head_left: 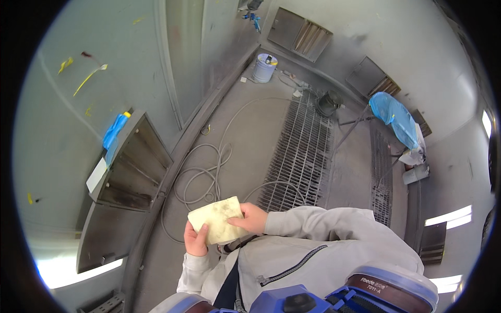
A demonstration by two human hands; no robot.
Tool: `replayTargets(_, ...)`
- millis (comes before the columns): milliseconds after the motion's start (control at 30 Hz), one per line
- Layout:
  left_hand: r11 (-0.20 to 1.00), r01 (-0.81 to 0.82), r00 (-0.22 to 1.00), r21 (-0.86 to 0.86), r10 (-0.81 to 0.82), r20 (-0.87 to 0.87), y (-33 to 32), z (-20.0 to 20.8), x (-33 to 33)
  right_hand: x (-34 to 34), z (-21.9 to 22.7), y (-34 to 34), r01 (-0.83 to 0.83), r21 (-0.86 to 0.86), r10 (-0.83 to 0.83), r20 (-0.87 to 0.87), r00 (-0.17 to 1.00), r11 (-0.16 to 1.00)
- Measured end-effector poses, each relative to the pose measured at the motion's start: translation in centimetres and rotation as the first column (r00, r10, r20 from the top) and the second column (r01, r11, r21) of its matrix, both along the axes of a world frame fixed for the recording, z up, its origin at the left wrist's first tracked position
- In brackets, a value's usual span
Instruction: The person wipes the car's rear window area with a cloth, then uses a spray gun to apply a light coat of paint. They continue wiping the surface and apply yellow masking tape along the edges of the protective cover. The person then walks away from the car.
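A pale yellowish, stained cloth [218, 219], folded into a flat pad, is held in front of my chest by both hands. My left hand [195, 241] grips its lower left corner from below. My right hand [251, 218] pinches its right edge, thumb on top. Both sleeves are light grey work jacket fabric. The blue filters of a respirator [389, 287] show at the bottom edge.
A grey hose [209, 172] lies coiled on the dusty floor below the cloth. A metal floor grate [300, 151] runs to the right of it. A white bucket [264, 68] stands far back. A blue plastic-covered object [394, 117] is at right. Wall vent panel [133, 167] at left.
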State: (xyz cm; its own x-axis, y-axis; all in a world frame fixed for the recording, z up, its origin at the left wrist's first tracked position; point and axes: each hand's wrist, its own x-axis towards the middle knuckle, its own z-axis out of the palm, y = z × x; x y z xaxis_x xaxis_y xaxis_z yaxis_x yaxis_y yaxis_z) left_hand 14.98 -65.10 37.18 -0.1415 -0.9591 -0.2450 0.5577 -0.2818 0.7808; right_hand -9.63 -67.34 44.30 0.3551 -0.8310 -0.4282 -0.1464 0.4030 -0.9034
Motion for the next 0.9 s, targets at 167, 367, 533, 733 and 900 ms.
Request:
replayTargets(167,0.992,0.121,0.953,0.029,-0.124,0.276,-3.2,-1.3,-2.5,-6.3,-5.2,0.6,0.117,0.045,-0.125,0.250,0.960,0.992)
replayTargets(367,0.986,0.164,0.930,0.040,-0.168,0.327,-12.7,-4.3,-4.8,-23.9,-13.4,1.3,0.371,0.078,-0.312,-0.398,0.863,0.925)
replayTargets(533,0.996,0.013,0.918,0.085,-0.045,0.394,-21.5,-9.5,-7.9,-38.8,-20.7,1.8,0.500,0.041,-0.337,-0.690,0.641,0.865)
replayTargets(733,0.859,-0.023,0.424,0.512,-0.456,0.783,-23.5,-15.4,-5.2,-49.2,-25.8,3.5,0.794,0.133,-0.571,-0.625,0.532,0.594)
replayTargets(900,0.639,-0.086,0.105,0.764,-0.757,0.645,-22.5,-19.3,-6.7,-55.9,-25.0,1.1,0.717,0.223,-0.415,-0.687,0.596,0.660)
